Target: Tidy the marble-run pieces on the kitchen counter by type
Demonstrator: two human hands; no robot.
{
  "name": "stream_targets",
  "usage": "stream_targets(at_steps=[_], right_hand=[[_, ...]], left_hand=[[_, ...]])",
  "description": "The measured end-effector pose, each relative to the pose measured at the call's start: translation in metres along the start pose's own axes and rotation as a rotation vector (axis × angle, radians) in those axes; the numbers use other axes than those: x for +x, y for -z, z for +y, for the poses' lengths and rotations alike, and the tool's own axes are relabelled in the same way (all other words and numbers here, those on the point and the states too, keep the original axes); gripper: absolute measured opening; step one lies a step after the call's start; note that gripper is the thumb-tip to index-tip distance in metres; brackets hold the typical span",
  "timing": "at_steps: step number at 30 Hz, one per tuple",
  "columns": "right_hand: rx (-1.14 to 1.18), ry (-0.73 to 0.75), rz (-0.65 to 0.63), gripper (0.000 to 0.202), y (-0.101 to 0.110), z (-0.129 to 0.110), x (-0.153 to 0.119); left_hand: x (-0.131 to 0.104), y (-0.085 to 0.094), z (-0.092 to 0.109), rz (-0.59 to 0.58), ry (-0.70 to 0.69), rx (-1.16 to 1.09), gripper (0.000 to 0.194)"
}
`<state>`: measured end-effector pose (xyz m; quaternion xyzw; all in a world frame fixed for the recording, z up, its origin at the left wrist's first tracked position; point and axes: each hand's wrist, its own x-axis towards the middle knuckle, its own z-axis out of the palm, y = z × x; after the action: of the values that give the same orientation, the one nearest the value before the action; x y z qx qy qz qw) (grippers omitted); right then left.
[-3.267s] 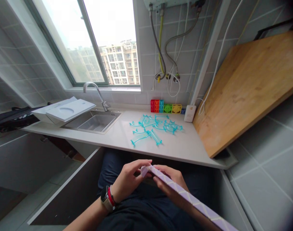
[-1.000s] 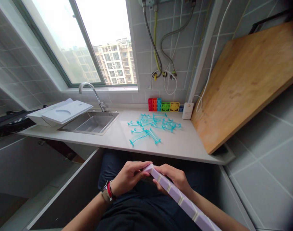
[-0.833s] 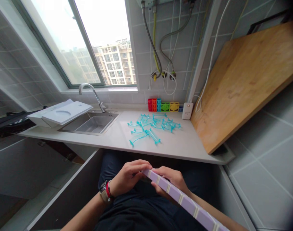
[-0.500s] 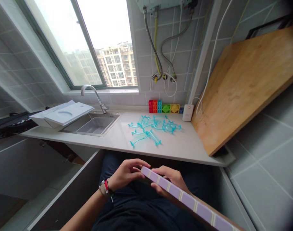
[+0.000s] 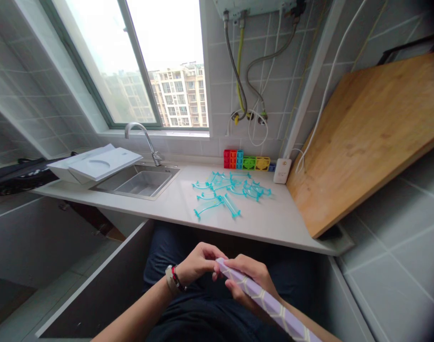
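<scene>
A long, narrow lilac strip point(image 5: 265, 297) with pale cream lines slants from the lap toward the lower right, its far end below the counter's front edge. My right hand point(image 5: 252, 275) is wrapped round it near that end, thumb and fingers on either side. My left hand point(image 5: 201, 261), with a watch and a red band at the wrist, has its fingers closed on the strip's tip. Translucent turquoise pieces point(image 5: 224, 187) lie scattered on the counter point(image 5: 270, 223) in front of the hands.
Coloured blocks point(image 5: 248, 162) and a white device point(image 5: 282, 171) stand at the back wall. Left are a sink point(image 5: 145, 184), a faucet point(image 5: 145, 135), a white box point(image 5: 106, 164) and a black bag point(image 5: 20, 173). A wooden board point(image 5: 377, 128) leans at the right.
The strip has rolled, so more of its patterned face shows. My left hand has moved right and its fingers have closed at the strip's tip. The view has shifted slightly.
</scene>
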<state>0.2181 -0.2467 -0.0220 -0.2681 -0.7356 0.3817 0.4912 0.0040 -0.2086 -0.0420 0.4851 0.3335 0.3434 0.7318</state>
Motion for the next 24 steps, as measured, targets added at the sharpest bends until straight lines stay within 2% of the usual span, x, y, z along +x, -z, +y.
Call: stream_targets(at_steps=[3, 6, 10, 13, 16, 20, 22, 24], right_hand=[[-0.02, -0.006, 0.004, 0.032, 0.003, -0.004, 0.002], [-0.015, -0.076, 0.029, 0.029, 0.003, -0.001, -0.001], [0.027, -0.22, 0.104, 0.029, -0.003, 0.006, -0.009], [0.023, -0.256, 0.135, 0.035, -0.004, 0.011, -0.012], [-0.004, -0.249, 0.137, 0.035, -0.002, 0.013, -0.012], [-0.026, -0.251, 0.147, 0.033, 0.001, 0.017, -0.009], [-0.02, -0.267, 0.157, 0.032, 0.001, 0.019, -0.008], [-0.005, -0.281, 0.153, 0.032, 0.0, 0.021, -0.008]], left_hand=[[0.0, 0.004, 0.001, -0.043, 0.009, 0.004, 0.051], [-0.001, 0.008, 0.002, -0.058, 0.001, 0.072, 0.047], [-0.001, 0.006, 0.004, 0.023, -0.044, 0.14, 0.045], [-0.002, -0.002, 0.013, 0.08, -0.078, 0.184, 0.044], [-0.005, -0.011, 0.024, 0.086, -0.165, 0.399, 0.046], [-0.007, -0.022, 0.03, 0.137, -0.333, 0.85, 0.031], [-0.007, -0.026, 0.027, 0.144, -0.381, 0.954, 0.027], [-0.007, -0.028, 0.022, 0.139, -0.403, 0.962, 0.026]])
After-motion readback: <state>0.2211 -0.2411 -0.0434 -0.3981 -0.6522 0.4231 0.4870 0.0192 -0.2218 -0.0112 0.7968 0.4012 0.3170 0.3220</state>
